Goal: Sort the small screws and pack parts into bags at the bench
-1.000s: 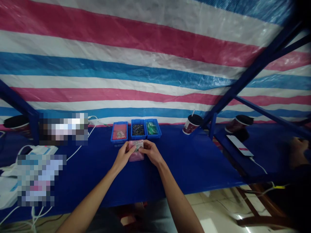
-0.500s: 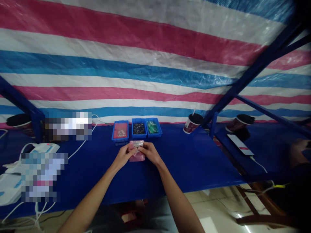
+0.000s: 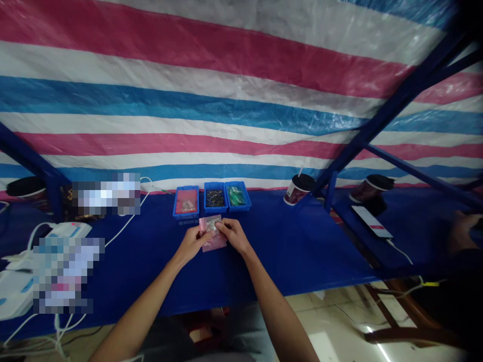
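A small pink see-through plastic bag (image 3: 214, 243) is held between both hands above the blue table. My left hand (image 3: 192, 242) grips its left side, thumb laid across the front. At its upper right, my right hand (image 3: 234, 234) pinches the bag between thumb and fingers. What lies inside the bag is too blurred to name. Just beyond stand a blue bin (image 3: 175, 207) with pink bags, a blue bin (image 3: 206, 206) of dark screw-like metal pieces (image 3: 215, 198), and a blue bin (image 3: 247, 205) with green plastic bags (image 3: 237, 195).
A lidded cup with a straw (image 3: 299, 190) stands at the back right by a blue frame post (image 3: 332, 193). White power strips (image 3: 71, 230) and cables lie at left. Past the post are a phone (image 3: 372, 221), another cup (image 3: 372, 188) and another person's hand (image 3: 466, 231).
The bag has tilted slightly, its top leaning left. My right thumb and fingers have shifted up toward its upper right edge. My left hand keeps its grip.
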`<state>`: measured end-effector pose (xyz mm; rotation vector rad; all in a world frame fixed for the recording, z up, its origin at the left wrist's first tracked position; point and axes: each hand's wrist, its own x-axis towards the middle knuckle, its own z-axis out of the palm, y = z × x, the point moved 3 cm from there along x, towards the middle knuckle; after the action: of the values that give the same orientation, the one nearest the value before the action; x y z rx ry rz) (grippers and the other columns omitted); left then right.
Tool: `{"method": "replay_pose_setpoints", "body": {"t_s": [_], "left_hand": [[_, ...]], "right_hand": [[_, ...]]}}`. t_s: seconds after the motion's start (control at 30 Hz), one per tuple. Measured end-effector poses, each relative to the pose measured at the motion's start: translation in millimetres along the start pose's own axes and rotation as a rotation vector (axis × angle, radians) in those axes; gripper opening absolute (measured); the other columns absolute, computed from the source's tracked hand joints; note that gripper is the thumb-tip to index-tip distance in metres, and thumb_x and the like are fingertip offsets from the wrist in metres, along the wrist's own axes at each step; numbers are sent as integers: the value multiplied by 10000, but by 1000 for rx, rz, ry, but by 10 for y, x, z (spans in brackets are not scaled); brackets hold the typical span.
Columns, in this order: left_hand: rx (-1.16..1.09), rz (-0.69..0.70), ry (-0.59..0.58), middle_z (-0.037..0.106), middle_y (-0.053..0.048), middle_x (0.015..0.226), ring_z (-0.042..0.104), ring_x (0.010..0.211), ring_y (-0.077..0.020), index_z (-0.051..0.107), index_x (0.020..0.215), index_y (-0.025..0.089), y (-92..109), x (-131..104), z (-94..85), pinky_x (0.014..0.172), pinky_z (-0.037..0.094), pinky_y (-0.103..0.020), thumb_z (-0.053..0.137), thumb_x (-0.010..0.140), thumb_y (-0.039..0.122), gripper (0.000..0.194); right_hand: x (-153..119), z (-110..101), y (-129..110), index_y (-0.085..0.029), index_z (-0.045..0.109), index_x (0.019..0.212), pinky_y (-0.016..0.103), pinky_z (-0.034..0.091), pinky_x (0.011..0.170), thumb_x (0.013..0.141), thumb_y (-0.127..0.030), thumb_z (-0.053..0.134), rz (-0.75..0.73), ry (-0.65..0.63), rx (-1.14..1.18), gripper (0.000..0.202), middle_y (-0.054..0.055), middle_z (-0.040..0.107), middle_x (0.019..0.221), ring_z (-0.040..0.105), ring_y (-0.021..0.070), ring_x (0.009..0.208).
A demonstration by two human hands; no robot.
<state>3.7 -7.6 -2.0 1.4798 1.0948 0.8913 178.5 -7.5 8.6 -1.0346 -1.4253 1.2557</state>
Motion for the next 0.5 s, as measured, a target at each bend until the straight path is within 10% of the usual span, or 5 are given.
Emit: {"method": "replay_pose_setpoints", "body": {"t_s": [0.5], "left_hand": [[-13, -12, 2, 673, -25, 723, 580, 638, -162, 718, 921, 103, 56, 5, -28, 598, 432, -243, 726, 779, 484, 407]], "right_hand": [[-7, 66, -19, -151, 612, 764, 225, 324, 558, 825, -545, 694, 16, -119, 126, 407, -19, 516, 669, 431, 106, 591]]}}
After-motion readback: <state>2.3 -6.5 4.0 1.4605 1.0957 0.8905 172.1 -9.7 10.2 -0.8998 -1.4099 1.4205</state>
